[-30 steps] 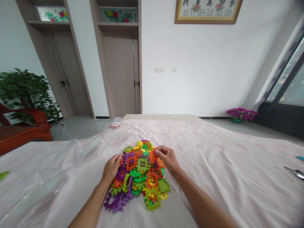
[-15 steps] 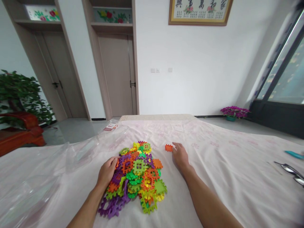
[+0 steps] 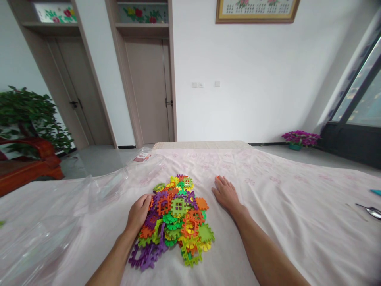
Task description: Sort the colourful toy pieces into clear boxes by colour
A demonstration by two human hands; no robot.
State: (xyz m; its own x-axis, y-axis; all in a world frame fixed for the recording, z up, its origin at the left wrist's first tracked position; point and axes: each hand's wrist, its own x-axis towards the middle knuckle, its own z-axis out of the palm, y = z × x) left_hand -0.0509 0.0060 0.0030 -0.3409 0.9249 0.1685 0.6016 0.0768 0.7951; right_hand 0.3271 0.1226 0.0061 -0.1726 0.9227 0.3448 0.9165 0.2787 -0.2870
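Note:
A heap of flat plastic interlocking pieces [image 3: 175, 216] in orange, green, purple and yellow lies on the pale pink cloth [image 3: 282, 214]. My left hand [image 3: 139, 211] rests against the heap's left side, fingers curled onto the pieces. My right hand [image 3: 226, 194] lies flat on the cloth just right of the heap, fingers stretched out. A small orange piece [image 3: 218, 177] peeks out from under its fingertips, mostly hidden.
A clear plastic bag [image 3: 59, 214] with a red label [image 3: 142, 157] sprawls over the cloth's left side. Metal scissors [image 3: 370, 211] and a teal object [image 3: 376, 192] lie at the far right edge. A red wooden chair [image 3: 32, 163], a plant and doors stand beyond.
My right hand took an orange piece off the heap, set it on the cloth to the right, and now lies flat over it. My left hand stayed at the heap.

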